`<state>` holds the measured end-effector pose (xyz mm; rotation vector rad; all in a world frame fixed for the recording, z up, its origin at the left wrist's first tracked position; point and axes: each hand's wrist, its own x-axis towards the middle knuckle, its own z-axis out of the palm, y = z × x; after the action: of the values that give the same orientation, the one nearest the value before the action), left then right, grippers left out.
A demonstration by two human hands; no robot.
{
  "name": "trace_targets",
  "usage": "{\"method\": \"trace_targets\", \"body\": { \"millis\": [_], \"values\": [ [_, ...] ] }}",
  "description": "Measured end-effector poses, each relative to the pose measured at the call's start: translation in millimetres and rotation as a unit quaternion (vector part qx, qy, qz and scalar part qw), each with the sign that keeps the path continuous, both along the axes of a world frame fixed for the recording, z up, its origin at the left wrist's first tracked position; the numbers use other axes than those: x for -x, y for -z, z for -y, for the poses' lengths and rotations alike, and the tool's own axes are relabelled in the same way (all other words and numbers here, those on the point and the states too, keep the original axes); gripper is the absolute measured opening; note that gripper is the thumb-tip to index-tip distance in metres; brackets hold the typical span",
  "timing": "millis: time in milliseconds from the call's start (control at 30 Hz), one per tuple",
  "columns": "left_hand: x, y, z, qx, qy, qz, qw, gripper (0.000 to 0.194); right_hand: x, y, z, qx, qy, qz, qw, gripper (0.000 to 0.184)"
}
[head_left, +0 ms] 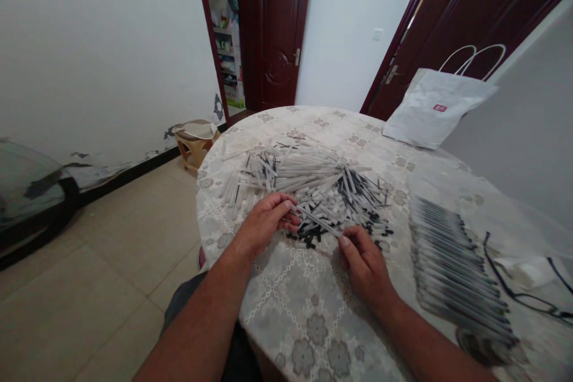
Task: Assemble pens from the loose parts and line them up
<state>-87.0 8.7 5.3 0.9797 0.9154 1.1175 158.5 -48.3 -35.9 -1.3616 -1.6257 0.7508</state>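
Observation:
A slim, pale pen [319, 222] is stretched between my two hands, slanting down to the right. My left hand [271, 216] pinches its far-left end between thumb and fingers. The other end sits in the closed fingers of my right hand [366, 262]. Just beyond them spreads a loose heap of whitish pen barrels [304, 170] mixed with dark, thin pen parts [356, 185]. Small black pen pieces [307, 237] lie at the heap's near edge, partly beneath the held pen.
A tidy row of pens [456, 262] lies at the right, with eyeglasses [519, 297] beside it. A white paper bag [441, 107] stands at the table's back right. The round table's patterned cloth [308, 316] bears everything. A small stool [194, 146] stands left, by the wall.

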Motion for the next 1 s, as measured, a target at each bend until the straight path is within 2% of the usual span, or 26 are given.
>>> {"method": "trace_targets", "body": {
  "millis": [133,267,400,800,1000],
  "values": [
    [-1,1.2,1,0.008,-0.009,0.031,0.999,0.023,-1,0.6,0,0.026,0.002,-0.004,1.0,0.024],
    [3,3.3,2,0.003,-0.05,0.054,0.997,0.021,-1,0.2,1,0.023,0.004,-0.004,1.0,0.024],
    [2,5.2,2,0.003,-0.044,0.026,0.999,0.02,0,-1.1,1,0.002,0.001,0.001,1.0,0.023],
    [6,8.4,1,0.006,-0.075,0.005,0.997,0.026,10,-9.2,6,-0.077,-0.001,0.14,0.987,0.013],
    [6,7.3,2,0.012,-0.073,0.001,0.997,0.028,8,-10.2,3,-0.103,0.007,0.169,0.98,0.017]
  ]
}}
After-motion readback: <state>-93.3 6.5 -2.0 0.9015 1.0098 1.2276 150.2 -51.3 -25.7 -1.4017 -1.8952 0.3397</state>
